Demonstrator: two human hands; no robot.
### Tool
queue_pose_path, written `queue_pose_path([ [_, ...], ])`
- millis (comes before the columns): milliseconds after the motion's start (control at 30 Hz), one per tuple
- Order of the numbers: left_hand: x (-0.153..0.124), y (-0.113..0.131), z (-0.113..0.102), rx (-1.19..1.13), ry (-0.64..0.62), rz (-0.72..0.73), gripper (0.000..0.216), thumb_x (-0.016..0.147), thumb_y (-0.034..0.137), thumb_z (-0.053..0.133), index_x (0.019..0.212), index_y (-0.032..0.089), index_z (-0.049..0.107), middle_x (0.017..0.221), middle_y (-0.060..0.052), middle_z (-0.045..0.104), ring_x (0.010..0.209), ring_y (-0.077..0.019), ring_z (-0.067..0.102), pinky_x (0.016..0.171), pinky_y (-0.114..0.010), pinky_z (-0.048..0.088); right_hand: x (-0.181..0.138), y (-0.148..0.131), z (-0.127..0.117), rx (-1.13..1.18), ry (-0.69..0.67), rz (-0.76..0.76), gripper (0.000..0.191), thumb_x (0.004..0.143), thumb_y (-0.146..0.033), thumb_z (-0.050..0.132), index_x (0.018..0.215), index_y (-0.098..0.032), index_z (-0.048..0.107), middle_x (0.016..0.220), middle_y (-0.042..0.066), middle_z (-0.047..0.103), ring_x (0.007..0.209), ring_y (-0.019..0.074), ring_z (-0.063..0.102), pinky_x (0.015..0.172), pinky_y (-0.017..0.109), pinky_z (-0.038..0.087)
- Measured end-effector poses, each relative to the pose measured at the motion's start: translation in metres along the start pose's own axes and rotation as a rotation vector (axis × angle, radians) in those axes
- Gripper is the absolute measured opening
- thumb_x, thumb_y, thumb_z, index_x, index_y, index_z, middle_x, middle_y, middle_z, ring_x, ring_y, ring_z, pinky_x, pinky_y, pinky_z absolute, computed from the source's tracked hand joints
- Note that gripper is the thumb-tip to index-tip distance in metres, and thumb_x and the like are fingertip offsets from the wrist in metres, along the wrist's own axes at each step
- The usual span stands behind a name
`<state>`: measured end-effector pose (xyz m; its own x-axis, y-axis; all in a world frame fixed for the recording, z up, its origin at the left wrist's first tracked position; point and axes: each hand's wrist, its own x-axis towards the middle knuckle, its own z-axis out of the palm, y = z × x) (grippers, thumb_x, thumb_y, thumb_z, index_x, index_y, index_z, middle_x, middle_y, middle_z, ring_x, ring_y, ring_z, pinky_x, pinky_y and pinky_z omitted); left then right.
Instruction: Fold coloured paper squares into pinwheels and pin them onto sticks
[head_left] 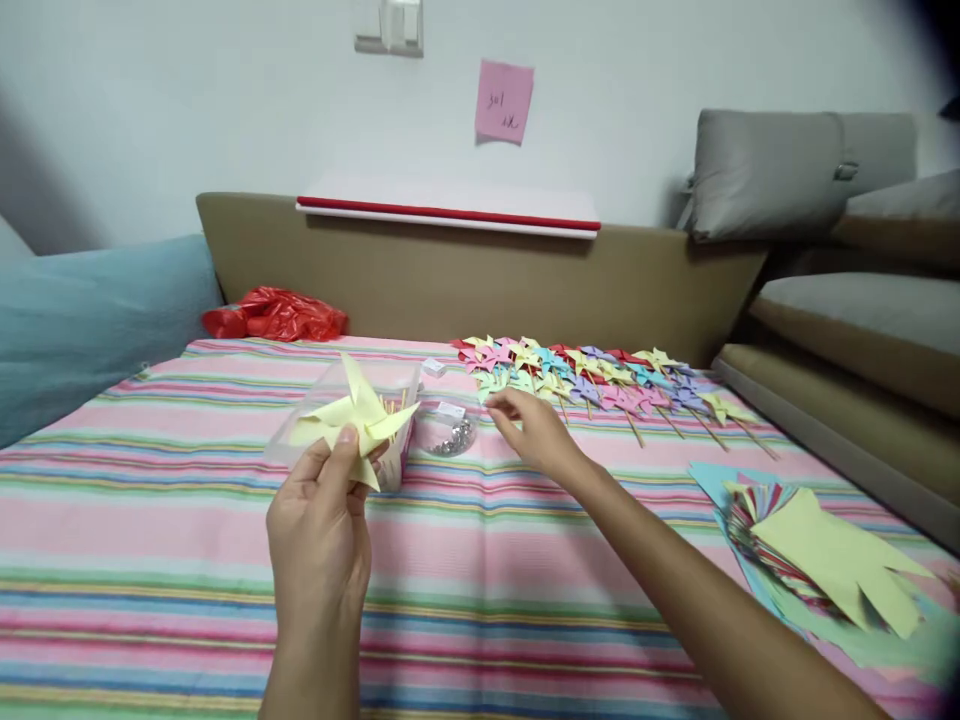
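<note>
My left hand (322, 530) is closed on a pale yellow paper pinwheel (360, 405), the thumb pressing its folded centre. The pinwheel has no stick that I can see. My right hand (532, 430) is at the middle of the cloth, thumb and forefinger brought together; whatever may be between them is too small to make out. Just left of it stands a round clear dish (446, 432) with small shiny metal pieces. Behind the pinwheel, partly covered by it, is a clear plastic box (401, 455) with thin wooden sticks.
Finished pinwheels on sticks (592, 375) lie in rows at the back right. Cut paper sheets (832, 550) are stacked at the right. A red plastic bag (277, 315) lies at the back left. Small white boxes (433, 367) sit near the dish. Grey cushions (862, 320) border the right.
</note>
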<state>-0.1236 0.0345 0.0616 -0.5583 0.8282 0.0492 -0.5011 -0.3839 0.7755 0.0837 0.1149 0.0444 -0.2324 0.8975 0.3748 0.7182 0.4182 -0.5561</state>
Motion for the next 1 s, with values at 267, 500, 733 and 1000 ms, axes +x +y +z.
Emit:
queue_pose_path([
  [267, 0.015, 0.019, -0.019, -0.086, 0.116, 0.005, 0.007, 0.078, 0.015, 0.08, 0.076, 0.017, 0.073, 0.08, 0.0, 0.072, 0.076, -0.0111, 0.069, 0.066, -0.017, 0.057, 0.107, -0.02, 0.047, -0.54, -0.647, -0.032, 0.027, 0.096, -0.035, 0.063, 0.117, -0.018, 0.065, 0.121, 0.008, 0.067, 0.104, 0.0216, 0.067, 0.09, 0.043, 0.056],
  [500, 0.009, 0.023, -0.025, -0.057, 0.076, 0.015, 0.009, 0.081, 0.02, 0.08, 0.089, 0.021, 0.077, 0.094, 0.001, 0.073, 0.089, -0.0105, 0.067, 0.077, -0.013, 0.058, 0.112, -0.024, 0.065, -0.697, -0.795, -0.085, 0.028, 0.096, -0.035, 0.064, 0.118, -0.018, 0.064, 0.122, 0.008, 0.066, 0.106, 0.0228, 0.066, 0.091, 0.044, 0.056],
  [733, 0.002, 0.019, -0.012, -0.073, 0.072, 0.004, 0.009, 0.085, 0.015, 0.074, 0.092, 0.019, 0.078, 0.101, -0.001, 0.074, 0.084, -0.0102, 0.066, 0.08, -0.017, 0.06, 0.11, -0.019, 0.066, -0.725, -0.851, -0.079, 0.028, 0.095, -0.035, 0.064, 0.117, -0.016, 0.065, 0.12, 0.008, 0.067, 0.103, 0.0224, 0.067, 0.088, 0.042, 0.057],
  [1000, 0.002, 0.016, -0.014, -0.055, 0.045, -0.017, 0.011, 0.085, 0.012, 0.072, 0.092, 0.019, 0.077, 0.105, -0.004, 0.075, 0.101, -0.0143, 0.067, 0.079, -0.016, 0.06, 0.11, -0.018, 0.057, -0.562, -0.635, -0.139, 0.015, 0.094, -0.028, 0.064, 0.1, -0.015, 0.069, 0.105, 0.005, 0.071, 0.093, 0.0186, 0.067, 0.083, 0.035, 0.054],
])
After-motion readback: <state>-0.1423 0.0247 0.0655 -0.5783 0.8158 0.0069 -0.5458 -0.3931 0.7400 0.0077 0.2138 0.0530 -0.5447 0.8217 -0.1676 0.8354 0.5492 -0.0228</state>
